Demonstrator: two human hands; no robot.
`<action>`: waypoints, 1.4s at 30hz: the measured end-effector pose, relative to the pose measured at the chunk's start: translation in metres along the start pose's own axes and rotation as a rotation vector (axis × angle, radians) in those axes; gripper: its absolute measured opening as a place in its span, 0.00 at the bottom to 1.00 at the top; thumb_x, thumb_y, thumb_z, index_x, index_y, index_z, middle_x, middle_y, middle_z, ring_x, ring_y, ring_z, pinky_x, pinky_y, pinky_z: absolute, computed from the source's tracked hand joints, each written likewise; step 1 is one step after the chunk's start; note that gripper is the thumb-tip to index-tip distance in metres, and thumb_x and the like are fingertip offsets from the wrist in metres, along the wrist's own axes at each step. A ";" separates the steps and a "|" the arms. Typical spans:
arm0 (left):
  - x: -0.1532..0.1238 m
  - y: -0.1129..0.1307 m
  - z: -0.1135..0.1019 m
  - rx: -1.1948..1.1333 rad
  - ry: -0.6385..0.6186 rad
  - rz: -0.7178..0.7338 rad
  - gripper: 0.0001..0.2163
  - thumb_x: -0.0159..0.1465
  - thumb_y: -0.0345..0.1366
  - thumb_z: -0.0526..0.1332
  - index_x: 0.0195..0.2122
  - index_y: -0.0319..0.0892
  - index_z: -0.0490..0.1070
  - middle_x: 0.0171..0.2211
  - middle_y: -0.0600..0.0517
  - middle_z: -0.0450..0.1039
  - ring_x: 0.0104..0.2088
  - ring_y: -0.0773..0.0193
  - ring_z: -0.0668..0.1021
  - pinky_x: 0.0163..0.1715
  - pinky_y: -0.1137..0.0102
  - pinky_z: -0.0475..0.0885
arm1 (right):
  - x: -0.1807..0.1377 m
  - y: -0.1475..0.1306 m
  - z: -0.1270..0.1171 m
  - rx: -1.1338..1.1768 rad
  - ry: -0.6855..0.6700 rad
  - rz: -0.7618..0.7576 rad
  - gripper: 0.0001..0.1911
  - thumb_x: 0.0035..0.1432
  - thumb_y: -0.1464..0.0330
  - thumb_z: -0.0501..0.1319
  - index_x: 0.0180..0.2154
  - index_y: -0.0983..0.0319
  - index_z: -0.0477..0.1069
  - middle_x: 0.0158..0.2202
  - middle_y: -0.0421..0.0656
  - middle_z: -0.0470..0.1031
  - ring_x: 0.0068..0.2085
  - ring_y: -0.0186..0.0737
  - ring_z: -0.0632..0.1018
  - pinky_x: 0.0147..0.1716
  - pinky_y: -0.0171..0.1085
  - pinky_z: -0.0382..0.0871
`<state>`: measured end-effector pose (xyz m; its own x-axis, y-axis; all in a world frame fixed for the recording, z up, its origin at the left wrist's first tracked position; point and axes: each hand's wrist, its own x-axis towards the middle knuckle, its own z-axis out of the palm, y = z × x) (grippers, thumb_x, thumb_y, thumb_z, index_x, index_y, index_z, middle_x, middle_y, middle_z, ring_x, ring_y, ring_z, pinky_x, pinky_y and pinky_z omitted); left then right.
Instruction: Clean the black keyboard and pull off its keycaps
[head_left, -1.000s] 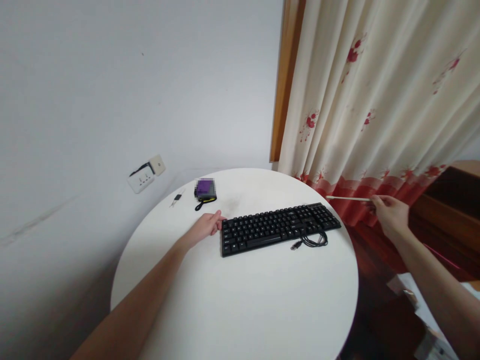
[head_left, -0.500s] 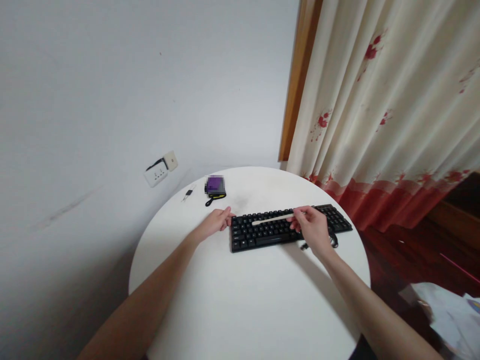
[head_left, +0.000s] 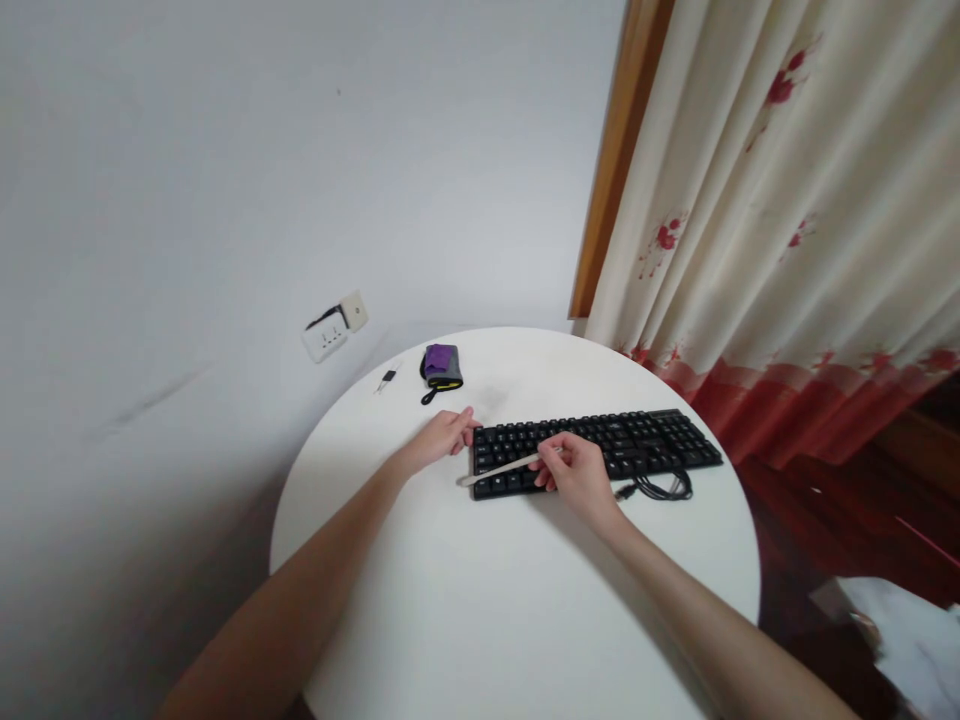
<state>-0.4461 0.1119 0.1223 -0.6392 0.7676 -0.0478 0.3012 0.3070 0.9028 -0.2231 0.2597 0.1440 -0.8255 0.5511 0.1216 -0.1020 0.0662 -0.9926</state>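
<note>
The table (head_left: 465,640) is round and white, and everything here is placed relative to the keyboard (head_left: 600,445) lying on it. Nearest to the camera, the right hand (head_left: 574,475) is resting over the keyboard's front left part, and its fingers are closed on a thin pale stick (head_left: 499,468), pinching the stick's right end. The stick is slanting down to the left, and its free tip is reaching the keyboard's front left corner, touching or almost touching the keys; I cannot tell which. The left hand (head_left: 442,440) is lying at the keyboard's left edge with its fingers loosely bent against the frame, gripping nothing, as if steadying it. Just in front of the keyboard's right half, the coiled cable (head_left: 660,488) is lying on the table. Farther, behind the keyboard's left end, a small purple pouch (head_left: 441,364) and a little clip (head_left: 387,378) are lying near the table's far edge. In my judgement the step in hand is working the stick along the keys. The next move is calling for a light, steady pressure of the tip between the rows, while the left hand is keeping the keyboard from sliding.
</note>
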 end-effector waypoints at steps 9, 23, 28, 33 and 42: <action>0.002 -0.001 -0.002 0.022 -0.023 0.018 0.34 0.65 0.61 0.47 0.32 0.33 0.77 0.21 0.50 0.69 0.18 0.69 0.64 0.21 0.71 0.59 | 0.005 0.002 -0.011 -0.083 0.027 0.031 0.17 0.57 0.54 0.62 0.30 0.63 0.68 0.25 0.45 0.79 0.20 0.34 0.75 0.16 0.30 0.64; 0.000 0.000 -0.002 0.016 -0.023 0.011 0.33 0.65 0.62 0.48 0.30 0.34 0.77 0.20 0.50 0.69 0.18 0.69 0.65 0.22 0.71 0.60 | 0.009 0.005 -0.031 -0.164 0.094 0.003 0.16 0.59 0.55 0.61 0.32 0.63 0.69 0.26 0.47 0.80 0.21 0.36 0.76 0.17 0.31 0.65; 0.001 -0.002 -0.002 0.017 -0.016 0.011 0.35 0.65 0.63 0.48 0.30 0.34 0.77 0.19 0.51 0.68 0.18 0.68 0.65 0.22 0.71 0.61 | 0.009 0.007 -0.039 -0.203 0.078 -0.009 0.19 0.58 0.52 0.61 0.31 0.62 0.69 0.25 0.46 0.79 0.21 0.36 0.76 0.17 0.31 0.65; -0.002 0.002 -0.001 0.019 -0.015 0.007 0.34 0.65 0.62 0.47 0.29 0.34 0.76 0.18 0.51 0.67 0.19 0.68 0.66 0.23 0.71 0.61 | 0.011 0.007 -0.050 -0.248 0.104 -0.027 0.21 0.58 0.50 0.61 0.30 0.63 0.70 0.23 0.45 0.78 0.21 0.36 0.75 0.18 0.32 0.65; -0.007 0.011 0.000 0.028 0.008 0.012 0.34 0.63 0.64 0.48 0.28 0.35 0.76 0.18 0.52 0.67 0.18 0.67 0.67 0.25 0.69 0.64 | 0.015 0.012 -0.067 -0.300 0.148 -0.053 0.22 0.57 0.49 0.61 0.31 0.63 0.71 0.24 0.46 0.78 0.21 0.38 0.75 0.20 0.34 0.66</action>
<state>-0.4380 0.1102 0.1329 -0.6408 0.7670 -0.0337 0.3283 0.3133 0.8911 -0.1997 0.3244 0.1334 -0.7314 0.6540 0.1934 0.0438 0.3280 -0.9437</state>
